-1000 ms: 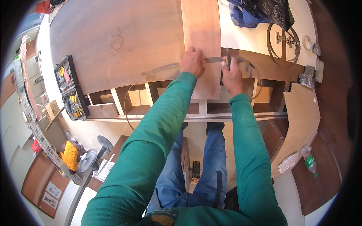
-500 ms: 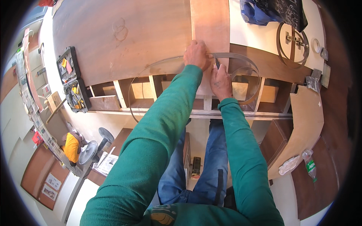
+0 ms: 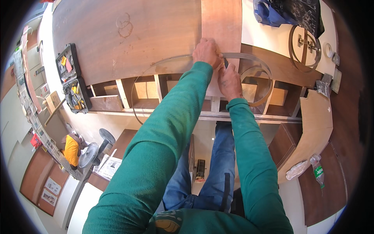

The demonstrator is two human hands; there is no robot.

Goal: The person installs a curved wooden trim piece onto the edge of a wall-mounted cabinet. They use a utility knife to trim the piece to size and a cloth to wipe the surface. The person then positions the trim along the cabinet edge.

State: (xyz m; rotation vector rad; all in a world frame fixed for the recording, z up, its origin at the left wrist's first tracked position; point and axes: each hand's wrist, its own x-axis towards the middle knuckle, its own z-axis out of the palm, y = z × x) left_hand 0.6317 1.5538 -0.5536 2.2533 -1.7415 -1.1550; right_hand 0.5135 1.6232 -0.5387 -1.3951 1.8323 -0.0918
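Note:
A long, thin brown strip of edge banding [image 3: 255, 57] curls in wide loops across the workbench, to the left and right of my hands. My left hand [image 3: 206, 52] is closed on the strip, over a narrow reddish board [image 3: 222, 23]. Just to its right, my right hand [image 3: 230, 82] grips a slim dark tool [image 3: 226, 63], its tip close to the strip and to my left fingers. The exact kind of tool is too small to make out, and my fingers cover part of the strip.
A large brown panel [image 3: 156, 35] lies at the left, above a slatted wooden frame [image 3: 157, 87]. An open tool case [image 3: 72, 80] sits at its left edge. Coiled banding [image 3: 293, 48] and a dark plastic bag [image 3: 300, 13] lie far right. A person in orange [image 3: 71, 150] is at lower left.
The view has shifted slightly. Both hands stay together at the strip, my right hand now slightly closer to my left with the dark tool still in it.

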